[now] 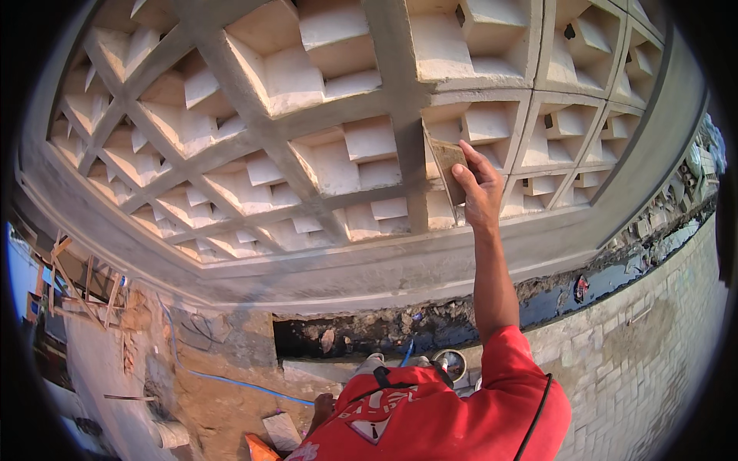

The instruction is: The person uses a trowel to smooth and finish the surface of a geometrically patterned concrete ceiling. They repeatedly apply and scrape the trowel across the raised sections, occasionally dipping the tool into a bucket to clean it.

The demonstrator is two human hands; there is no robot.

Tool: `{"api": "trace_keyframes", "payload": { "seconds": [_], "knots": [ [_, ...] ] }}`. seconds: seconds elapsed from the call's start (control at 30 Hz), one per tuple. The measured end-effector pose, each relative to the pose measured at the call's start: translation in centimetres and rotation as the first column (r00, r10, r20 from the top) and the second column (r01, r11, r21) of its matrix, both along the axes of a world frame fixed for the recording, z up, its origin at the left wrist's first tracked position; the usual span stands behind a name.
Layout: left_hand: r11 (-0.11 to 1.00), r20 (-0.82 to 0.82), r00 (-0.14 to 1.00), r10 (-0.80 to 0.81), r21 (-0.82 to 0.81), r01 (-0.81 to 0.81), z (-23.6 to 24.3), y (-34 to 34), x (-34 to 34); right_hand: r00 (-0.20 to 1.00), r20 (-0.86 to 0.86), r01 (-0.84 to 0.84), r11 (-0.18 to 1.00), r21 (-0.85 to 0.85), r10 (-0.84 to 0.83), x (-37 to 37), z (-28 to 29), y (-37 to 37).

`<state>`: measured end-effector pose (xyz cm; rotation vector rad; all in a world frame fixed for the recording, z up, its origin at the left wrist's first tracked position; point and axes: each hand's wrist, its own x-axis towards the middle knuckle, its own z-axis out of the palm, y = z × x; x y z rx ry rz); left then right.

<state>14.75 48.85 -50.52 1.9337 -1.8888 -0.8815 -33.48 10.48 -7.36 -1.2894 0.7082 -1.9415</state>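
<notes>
My right hand (481, 184) is raised to a wall of pale ventilation blocks (488, 123), gripping a thin, flat brown board (447, 165) between thumb and fingers. The board stands on edge against the grey mortar joint (415, 165), beside the opening of one block. Left of that joint, wide bands of smooth grey mortar run between the blocks; to its right the joints are narrow dark lines. Low by my side hangs my left hand (324, 405), partly covered by the red shirt, its fingers too unclear to make out.
Along the wall's foot runs an open ditch (553, 298) with dark water and rubble. A bucket (452, 363) stands near my feet. Paving (615, 369) lies at right. A blue hose (231, 378) crosses the dirt at left, near a wooden frame (84, 280).
</notes>
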Motion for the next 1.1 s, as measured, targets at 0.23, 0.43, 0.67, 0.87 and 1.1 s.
{"api": "trace_keyframes", "payload": {
  "seconds": [0.23, 0.43, 0.67, 0.87, 1.1],
  "knots": [
    [0.915, -0.154, 0.928, 0.341, 0.283, -0.289, -1.4, -1.0, -0.7, 0.983, -0.052, 0.178, 0.979, 0.103, -0.173, 2.8, 3.6, 2.9],
    [0.985, -0.116, 0.98, 0.164, 0.066, -0.157, 0.1, -3.6, -1.8, 0.959, 0.21, 0.177, 0.98, 0.09, -0.192, 2.4, 3.3, 4.0],
    [0.973, 0.161, 0.969, -0.19, -0.102, 0.207, -5.3, -4.3, 0.7, 0.991, 0.134, 0.003, 0.997, 0.079, -0.014, 5.3, -0.8, 5.7],
    [0.964, -0.418, 0.885, 0.207, 0.239, -0.113, -6.3, -4.8, 1.2, 0.988, 0.131, 0.065, 0.993, 0.099, -0.078, 7.6, -2.3, 3.3],
    [0.766, -0.53, 0.575, 0.623, 0.561, -0.314, -6.0, -6.4, 3.4, 0.961, 0.215, 0.171, 0.985, 0.03, -0.174, 9.5, -1.1, 1.5]
  ]
}}
